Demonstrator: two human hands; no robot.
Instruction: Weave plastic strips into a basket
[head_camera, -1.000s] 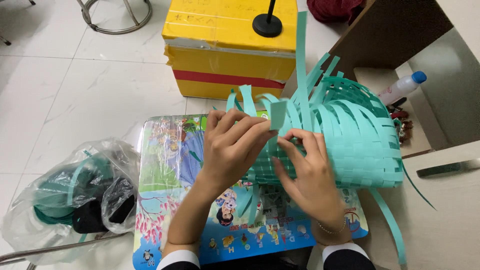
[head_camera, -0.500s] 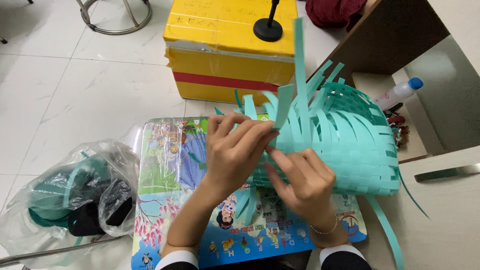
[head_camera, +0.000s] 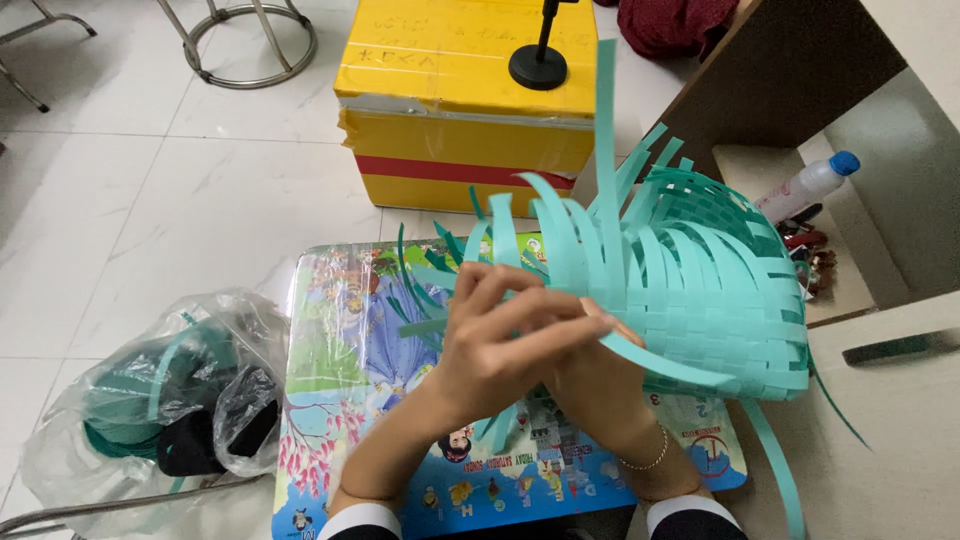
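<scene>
Biggest thing in view is the white tiled floor (head_camera: 150, 200), then the yellow box (head_camera: 465, 110) with a red band and a black round stand (head_camera: 538, 65) sitting on top. Closer in there's a small table with a colourful cartoon top (head_camera: 340, 370), and lying on its side across the right end of it is the half-woven teal basket (head_camera: 720, 300), loose strip ends fanning up and out to the left. To the left on the floor, a clear plastic bag (head_camera: 160, 400) of spare teal strips and something dark. Off to the right, a white bottle with a blue cap (head_camera: 810, 183) on a low shelf. Looks like the weaving step is mid-way – the left hand (head_camera: 495, 350) has its fingers curled and pinching a strip near the open edge, while the right hand (head_camera: 600, 385) sits under it, mostly hidden, so I can't tell how its fingers are set. My guess is the next move needs that strip tucked over-under the neighbouring uprights without letting the weave slacken – a tight grip matters.
</scene>
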